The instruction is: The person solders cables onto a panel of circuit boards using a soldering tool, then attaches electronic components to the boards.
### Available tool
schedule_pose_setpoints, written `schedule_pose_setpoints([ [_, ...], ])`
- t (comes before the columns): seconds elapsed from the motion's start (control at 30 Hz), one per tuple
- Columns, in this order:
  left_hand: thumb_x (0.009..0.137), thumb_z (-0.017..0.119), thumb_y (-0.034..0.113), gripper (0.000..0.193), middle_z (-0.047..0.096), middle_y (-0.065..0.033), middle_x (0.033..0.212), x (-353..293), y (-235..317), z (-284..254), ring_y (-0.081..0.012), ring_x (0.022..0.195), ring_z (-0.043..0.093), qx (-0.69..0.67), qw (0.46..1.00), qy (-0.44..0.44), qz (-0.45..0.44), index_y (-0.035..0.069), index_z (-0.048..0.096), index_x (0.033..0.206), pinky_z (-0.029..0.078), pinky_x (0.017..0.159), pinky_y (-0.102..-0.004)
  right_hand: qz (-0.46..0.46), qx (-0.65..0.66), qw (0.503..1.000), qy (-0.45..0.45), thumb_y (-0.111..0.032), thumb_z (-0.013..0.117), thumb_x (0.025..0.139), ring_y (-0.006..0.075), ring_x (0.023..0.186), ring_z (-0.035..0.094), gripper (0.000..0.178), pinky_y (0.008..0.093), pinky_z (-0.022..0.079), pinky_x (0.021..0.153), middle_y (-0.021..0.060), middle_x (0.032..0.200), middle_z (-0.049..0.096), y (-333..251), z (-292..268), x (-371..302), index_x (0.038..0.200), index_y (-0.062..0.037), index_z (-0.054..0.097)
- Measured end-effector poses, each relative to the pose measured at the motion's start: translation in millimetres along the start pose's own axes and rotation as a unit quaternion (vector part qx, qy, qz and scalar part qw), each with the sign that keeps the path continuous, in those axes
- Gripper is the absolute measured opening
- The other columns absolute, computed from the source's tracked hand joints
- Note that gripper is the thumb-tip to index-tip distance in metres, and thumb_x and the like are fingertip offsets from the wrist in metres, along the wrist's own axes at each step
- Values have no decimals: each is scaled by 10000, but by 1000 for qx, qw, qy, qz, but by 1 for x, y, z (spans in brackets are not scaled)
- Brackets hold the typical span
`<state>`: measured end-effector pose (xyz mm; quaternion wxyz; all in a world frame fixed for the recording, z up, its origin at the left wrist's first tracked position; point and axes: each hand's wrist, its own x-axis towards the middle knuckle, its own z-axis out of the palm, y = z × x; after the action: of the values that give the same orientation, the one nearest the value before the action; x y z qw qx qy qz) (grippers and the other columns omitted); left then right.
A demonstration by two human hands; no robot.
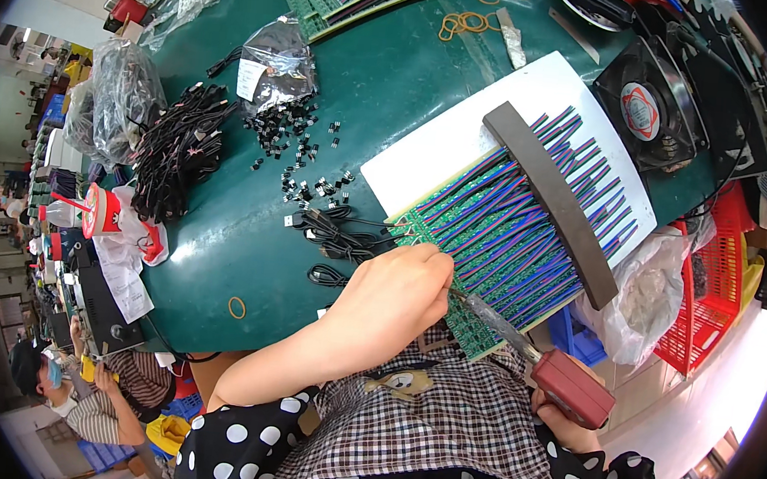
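A panel of green circuit boards (465, 327) lies at the table's near right edge, with rows of blue, purple and black wires (495, 215) fanning over it. Across the wires rests a dark grey bar (553, 204). My left hand (401, 282) is over the panel's left side, its fingers pinched together; what they hold is hidden. In my right hand (565, 426) is a soldering iron (574, 388) with a dark red handle. Its metal shaft slants up left over the boards, and the tip is close to my left fingertips. Black USB cables (334, 232) lie beside my left hand.
Small black connectors (285, 131), a cable bundle (181, 151) and a plastic bag (278, 66) occupy the green table's left half. White board (426, 168) lies under the panel. A fan (643, 107) stands far right, a red basket (712, 287) below. Another person (101, 397) sits at left.
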<state>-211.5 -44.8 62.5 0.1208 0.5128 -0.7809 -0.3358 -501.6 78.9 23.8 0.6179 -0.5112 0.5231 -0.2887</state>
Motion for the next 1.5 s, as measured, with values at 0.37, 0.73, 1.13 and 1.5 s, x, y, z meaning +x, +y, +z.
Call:
schedule_pose_setpoints([
  [0.37,738,610,44,82,546,-123,752,8,3,-1,-322,737,573,-35,999,-9,-8,31,542,783,468,651,-413,-169,-22,939,300,-569,535,847,125,638,506,606,230,359,547,20,648,504,-34,-7,3,906,34,545],
  [0.73,735,618,33,79,560,-126,745,-10,5,4,-305,699,573,17,999,40,15,11,559,783,460,631,-394,-270,-104,835,469,-127,602,890,44,608,484,317,185,384,522,36,914,637,-50,-113,93,1180,-21,532],
  [1.13,766,620,51,78,538,-95,734,-9,-8,13,-253,678,569,-40,996,84,17,18,557,798,460,606,-358,-180,-438,858,198,-94,699,745,142,598,571,419,274,443,520,51,749,589,-20,-61,-15,1128,26,577],
  [1.5,750,631,48,89,524,-86,724,-11,-8,13,-248,654,551,-55,996,74,15,22,556,791,450,591,-358,-35,13,993,110,-71,723,676,132,652,621,506,242,490,598,69,810,646,6,18,-15,1129,80,554],
])
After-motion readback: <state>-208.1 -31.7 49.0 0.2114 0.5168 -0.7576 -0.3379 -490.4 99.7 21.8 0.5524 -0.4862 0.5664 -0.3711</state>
